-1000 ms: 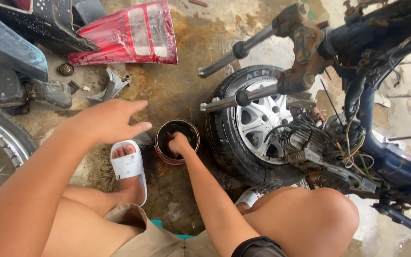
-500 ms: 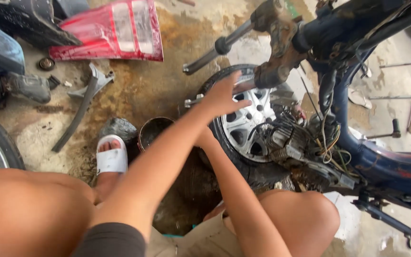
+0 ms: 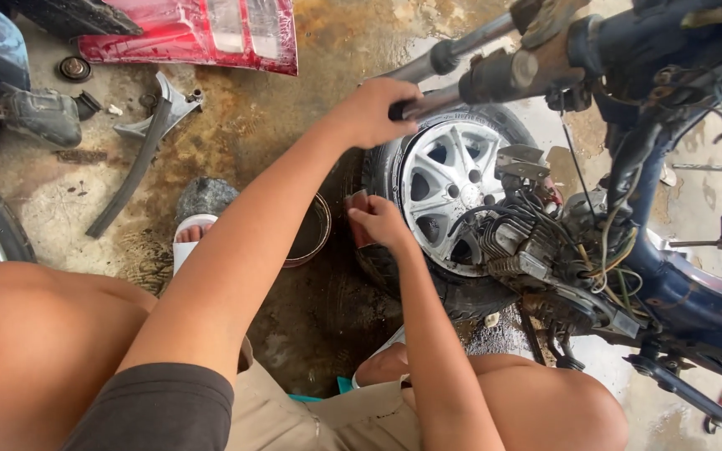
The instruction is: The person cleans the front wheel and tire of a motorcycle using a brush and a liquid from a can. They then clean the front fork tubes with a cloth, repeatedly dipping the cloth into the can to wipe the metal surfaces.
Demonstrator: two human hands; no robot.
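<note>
Left hand (image 3: pixel 378 113) moved up, grip now wrapped on fork tube (image 3: pixel 428 100); right hand (image 3: pixel 378 221) left the bowl (image 3: pixel 315 238), pinching rag (image 3: pixel 357 209) against tyre (image 3: pixel 378 175).

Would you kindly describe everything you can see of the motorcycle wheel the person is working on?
The wheel is a silvery cast-alloy rim with broad spokes around a hub, fitted with a black rubber tyre that looks wet and grimy. It stands roughly upright on the stained, wet concrete floor, still mounted in the dismantled blue motorcycle, beside its engine and loose wiring. The right hand presses a dark reddish cloth or pad to the tyre's sidewall; the left hand grips a fork tube above it.
</note>
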